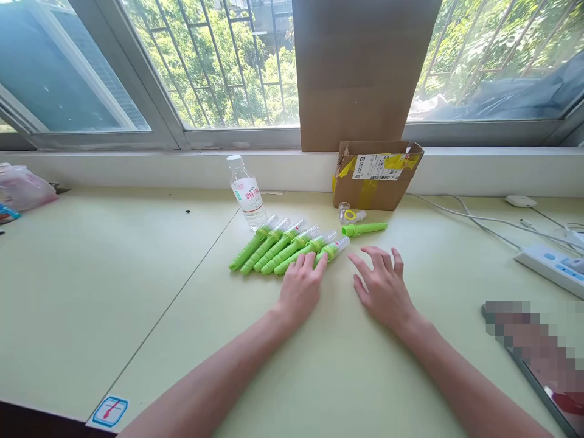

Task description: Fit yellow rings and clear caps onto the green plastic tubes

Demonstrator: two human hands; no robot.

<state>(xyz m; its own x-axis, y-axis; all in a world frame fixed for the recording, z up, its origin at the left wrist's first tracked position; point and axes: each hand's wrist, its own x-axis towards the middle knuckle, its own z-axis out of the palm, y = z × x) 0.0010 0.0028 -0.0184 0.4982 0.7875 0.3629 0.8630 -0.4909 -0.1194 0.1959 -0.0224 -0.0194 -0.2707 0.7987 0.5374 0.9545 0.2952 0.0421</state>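
Observation:
Several bright green ribbed plastic tubes with clear caps (281,246) lie side by side in a slanted row on the table. My left hand (301,287) is closed over the lower part of the nearest, rightmost green tube with a clear cap (335,248); its fingers hide that end. My right hand (383,289) hovers or rests just right of the row, fingers apart and bent, holding nothing. Beyond it lies a separate green tube (365,229) without a clear cap. Beside that one are small clear parts (344,212) and a yellow ring (350,215).
A water bottle (247,193) stands behind the row. An open cardboard box (371,182) is against the window ledge. White cables, a power strip (550,264) and a phone (529,359) lie to the right. A pink plastic bag (25,187) sits far left.

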